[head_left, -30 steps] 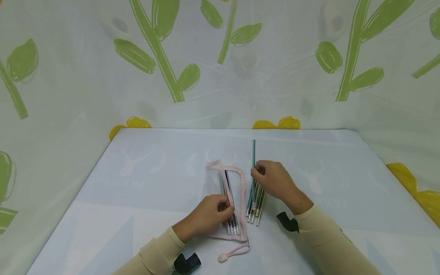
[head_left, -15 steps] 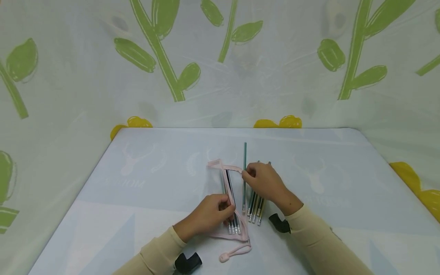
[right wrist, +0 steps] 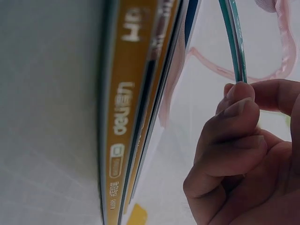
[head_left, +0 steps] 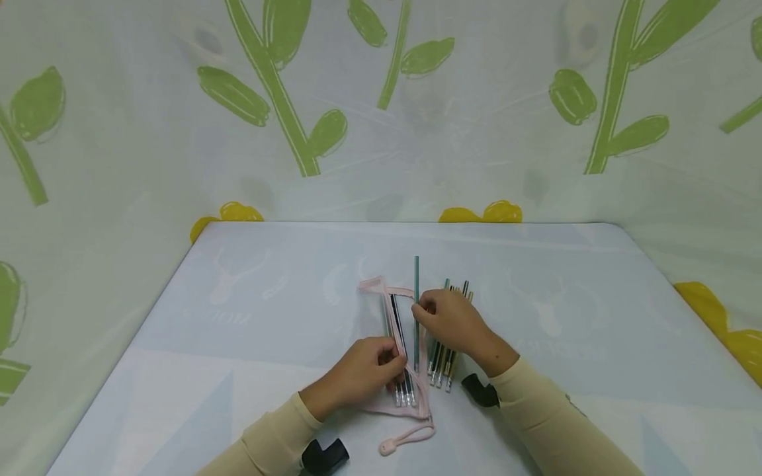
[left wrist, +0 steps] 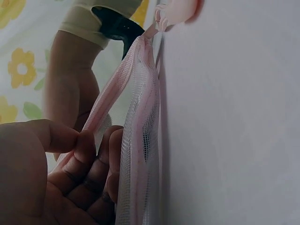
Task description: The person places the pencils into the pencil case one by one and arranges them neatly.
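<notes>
- Risk in the head view is centred on the teal pencil [head_left: 417, 271], pinched partway along its shaft by the right hand [head_left: 452, 324]. Left of that grip lies the pink-edged pouch [head_left: 393, 411], steadied by the left hand [head_left: 360, 370]. The pencil is lined up across the right rim; whether the rim is touched cannot be told. If the pencil were lowered along that line, the rim could be snagged or folded inward.
- Just right of the left hand's grip, pouched pencils [head_left: 406, 395] are seen; they could be crossed or jammed by a tilted entry. Below the right hand's grip, loose pencils [head_left: 442, 373] are fanned closely and could be rolled apart by a brush of the palm.
- In the left wrist view, a zip band [left wrist: 105, 101] is pinched between thumb and forefinger, with a mesh wall [left wrist: 136, 154] beside the other fingers. Were this pinch slackened, the opening could be narrowed by sagging cloth.
- In the right wrist view, the teal shaft is held only at the fingertips, so it could be swivelled if its end were caught. Beside that grip, a gold pencil [right wrist: 124, 108] could be knocked.
</notes>
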Available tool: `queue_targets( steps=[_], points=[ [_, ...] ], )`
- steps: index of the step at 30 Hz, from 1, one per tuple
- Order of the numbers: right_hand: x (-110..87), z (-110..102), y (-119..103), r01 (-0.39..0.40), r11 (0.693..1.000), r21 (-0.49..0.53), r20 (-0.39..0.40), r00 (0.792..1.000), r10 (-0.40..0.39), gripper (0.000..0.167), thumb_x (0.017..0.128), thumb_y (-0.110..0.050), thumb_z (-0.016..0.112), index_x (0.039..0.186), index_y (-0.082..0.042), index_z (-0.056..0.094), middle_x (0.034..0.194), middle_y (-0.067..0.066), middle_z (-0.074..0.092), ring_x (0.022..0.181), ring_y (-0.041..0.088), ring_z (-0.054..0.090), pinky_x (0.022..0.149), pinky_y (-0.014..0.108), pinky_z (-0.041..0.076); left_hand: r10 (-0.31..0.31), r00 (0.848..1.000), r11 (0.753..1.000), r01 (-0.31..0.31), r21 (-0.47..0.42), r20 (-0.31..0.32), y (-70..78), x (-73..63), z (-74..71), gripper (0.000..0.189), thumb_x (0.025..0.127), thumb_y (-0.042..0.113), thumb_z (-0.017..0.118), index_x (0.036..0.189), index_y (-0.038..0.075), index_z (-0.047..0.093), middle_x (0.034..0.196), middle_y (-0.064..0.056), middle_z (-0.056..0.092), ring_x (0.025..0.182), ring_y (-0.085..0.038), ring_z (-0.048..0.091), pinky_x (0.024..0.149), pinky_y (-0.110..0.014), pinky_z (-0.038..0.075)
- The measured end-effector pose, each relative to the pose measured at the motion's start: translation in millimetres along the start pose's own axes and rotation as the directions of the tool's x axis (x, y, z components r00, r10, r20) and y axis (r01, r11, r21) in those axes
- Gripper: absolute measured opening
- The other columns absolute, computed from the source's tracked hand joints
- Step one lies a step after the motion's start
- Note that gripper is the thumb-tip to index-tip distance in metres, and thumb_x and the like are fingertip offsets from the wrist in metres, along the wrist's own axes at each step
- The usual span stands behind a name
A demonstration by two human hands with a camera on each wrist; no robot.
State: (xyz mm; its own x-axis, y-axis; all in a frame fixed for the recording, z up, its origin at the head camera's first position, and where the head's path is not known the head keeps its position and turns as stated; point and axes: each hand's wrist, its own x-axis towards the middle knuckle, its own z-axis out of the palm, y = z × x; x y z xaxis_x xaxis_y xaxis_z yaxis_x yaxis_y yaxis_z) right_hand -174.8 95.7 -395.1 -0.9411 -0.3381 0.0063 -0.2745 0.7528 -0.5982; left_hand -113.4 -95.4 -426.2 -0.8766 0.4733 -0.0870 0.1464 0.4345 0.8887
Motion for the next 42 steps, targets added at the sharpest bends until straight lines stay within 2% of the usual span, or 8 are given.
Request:
queue_targets(
  steps=[12,20,27,33,42],
  points=[
    [-0.8,2.2,2.2,0.04,0.999,-0.017,0.071,0.997,-0.039,0.032,0.097,-0.023,0.059,0.066,-0.014,0.057,0.058,-0.005,0.047,0.052,0.009,0.043,0.049,0.023,0.036,0.017,1.0,1.0,-0.017,0.003,0.006,-0.5,0.1,-0.6,0.022,0.1,0.02,0.053,0.083,0.01,0.063,0.073,0.005,0.066,0.064,-0.008,0.061,0.059,-0.023,0.049],
    [-1.7,2.8,2.6,0.035,0.999,0.001,0.116,0.993,-0.035,0.03,0.096,-0.022,0.06,0.068,-0.013,0.059,0.06,-0.005,0.05,0.054,0.009,0.045,0.051,0.025,0.038,0.014,1.0,1.0,-0.014,-0.014,0.01,0.1,0.2,-0.8,0.021,0.1,0.019,0.053,0.084,0.01,0.064,0.074,0.004,0.065,0.064,-0.008,0.06,0.059,-0.022,0.048],
    [-1.2,6.4,3.6,0.021,0.999,0.029,0.152,0.988,-0.025,0.031,0.095,-0.022,0.06,0.066,-0.013,0.061,0.056,-0.005,0.051,0.048,0.009,0.047,0.047,0.025,0.039,0.023,1.0,1.0,-0.023,0.002,0.003,0.9,-0.2,-1.3,0.022,0.099,0.019,0.054,0.082,0.01,0.063,0.073,0.004,0.066,0.063,-0.006,0.06,0.057,-0.021,0.045],
    [-1.3,9.5,3.8,-0.004,1.0,0.014,0.191,0.982,0.002,0.031,0.095,-0.022,0.061,0.065,-0.014,0.062,0.054,-0.006,0.051,0.045,0.008,0.047,0.044,0.023,0.038,0.012,1.0,1.0,-0.012,0.005,0.002,1.0,-0.3,-1.5,0.022,0.099,0.02,0.054,0.082,0.011,0.063,0.073,0.005,0.066,0.063,-0.007,0.06,0.057,-0.021,0.046],
    [-2.9,12.8,2.8,0.02,1.0,-0.01,0.209,0.978,-0.017,0.033,0.094,-0.02,0.061,0.062,-0.013,0.06,0.052,-0.007,0.047,0.046,0.007,0.043,0.045,0.022,0.034,0.013,1.0,1.0,-0.013,-0.002,0.0,-0.2,-0.2,-0.6,0.021,0.1,0.019,0.054,0.083,0.011,0.063,0.073,0.005,0.065,0.063,-0.007,0.06,0.057,-0.021,0.046]
  ],
)
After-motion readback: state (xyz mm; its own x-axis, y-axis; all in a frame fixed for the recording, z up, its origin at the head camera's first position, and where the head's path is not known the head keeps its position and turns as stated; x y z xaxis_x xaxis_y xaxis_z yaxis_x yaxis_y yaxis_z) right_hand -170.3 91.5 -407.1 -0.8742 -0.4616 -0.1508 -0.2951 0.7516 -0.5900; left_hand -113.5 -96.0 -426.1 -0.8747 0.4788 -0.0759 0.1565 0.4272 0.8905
